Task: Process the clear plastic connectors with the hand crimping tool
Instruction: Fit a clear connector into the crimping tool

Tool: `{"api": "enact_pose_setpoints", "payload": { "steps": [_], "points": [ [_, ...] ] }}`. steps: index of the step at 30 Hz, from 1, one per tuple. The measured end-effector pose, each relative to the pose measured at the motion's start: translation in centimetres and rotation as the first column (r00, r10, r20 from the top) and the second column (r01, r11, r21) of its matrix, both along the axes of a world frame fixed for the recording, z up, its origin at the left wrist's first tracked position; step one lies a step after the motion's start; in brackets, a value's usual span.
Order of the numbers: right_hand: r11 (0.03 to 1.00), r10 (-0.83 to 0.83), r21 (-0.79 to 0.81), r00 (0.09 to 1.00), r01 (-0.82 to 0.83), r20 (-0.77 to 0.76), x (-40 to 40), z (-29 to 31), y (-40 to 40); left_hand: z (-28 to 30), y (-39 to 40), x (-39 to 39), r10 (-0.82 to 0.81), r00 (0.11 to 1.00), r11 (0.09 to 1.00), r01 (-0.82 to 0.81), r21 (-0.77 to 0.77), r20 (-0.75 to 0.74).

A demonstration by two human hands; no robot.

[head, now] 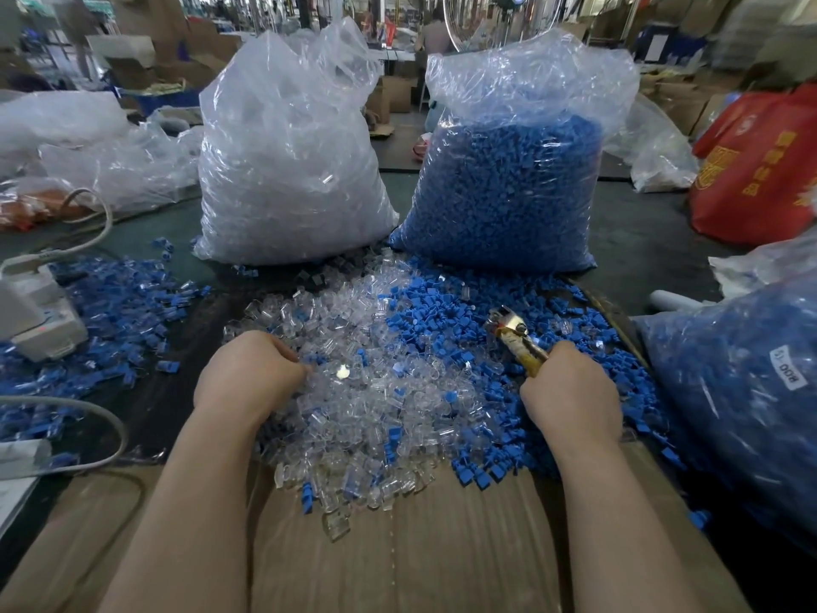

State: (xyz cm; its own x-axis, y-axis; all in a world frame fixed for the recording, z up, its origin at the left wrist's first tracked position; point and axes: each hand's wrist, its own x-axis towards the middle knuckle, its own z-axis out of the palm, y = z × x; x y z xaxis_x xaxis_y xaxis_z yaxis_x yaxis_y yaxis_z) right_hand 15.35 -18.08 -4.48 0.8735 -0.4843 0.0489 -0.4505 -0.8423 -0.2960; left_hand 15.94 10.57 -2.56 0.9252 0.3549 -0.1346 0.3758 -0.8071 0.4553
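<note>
Right hand (pixel 570 387) at lower right of centre, grip curled tight round the yellow handles of the crimper (pixel 515 336), its metal head poking up and left over the heap. Left hand (pixel 250 373) sits left of centre, fingers curled down into the clear connectors (pixel 376 391); whether it's pinching one I can't tell, the fingertips are buried. The clear pile fills the middle of the frame on the cardboard (pixel 398 546), and it's laced with blue caps (pixel 464 329), thick on the right side. There's the risk: fishing blind, the left hand could come up with a blue piece or two parts stuck together. Feed one in crooked and the tool would likely crush it, and fingers close to that head could get nipped. Big clear bag (pixel 287 161) and blue bag (pixel 508 183) stand behind, upper centre.
</note>
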Motion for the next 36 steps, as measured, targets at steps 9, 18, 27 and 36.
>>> {"api": "enact_pose_setpoints", "payload": {
  "steps": [9, 18, 27, 36],
  "points": [
    [1.0, 0.008, 0.007, 1.0, -0.008, 0.018, -0.2, 0.2, 0.0, 0.3, -0.6, -0.5, 0.037, 0.993, 0.999, -0.034, -0.027, 0.117],
    [0.986, 0.085, 0.118, 0.963, -0.118, 0.254, -0.1, 0.8, 0.4, 1.6, -2.9, -0.9, 0.068, 0.921, 0.802, 0.178, -0.57, 0.383],
    [0.622, 0.112, 0.594, 0.809, -0.51, 0.577, -0.3, 1.4, 2.9, 1.9, -6.7, -1.2, -0.01, 0.937, 0.457, 0.314, -0.832, 0.349],
    [0.329, 0.074, 0.67, 0.725, -0.666, 0.685, -1.0, 2.0, 4.9, 1.7, -7.8, -1.4, -0.003, 0.929, 0.431, 0.334, -0.838, 0.369]
  ]
}}
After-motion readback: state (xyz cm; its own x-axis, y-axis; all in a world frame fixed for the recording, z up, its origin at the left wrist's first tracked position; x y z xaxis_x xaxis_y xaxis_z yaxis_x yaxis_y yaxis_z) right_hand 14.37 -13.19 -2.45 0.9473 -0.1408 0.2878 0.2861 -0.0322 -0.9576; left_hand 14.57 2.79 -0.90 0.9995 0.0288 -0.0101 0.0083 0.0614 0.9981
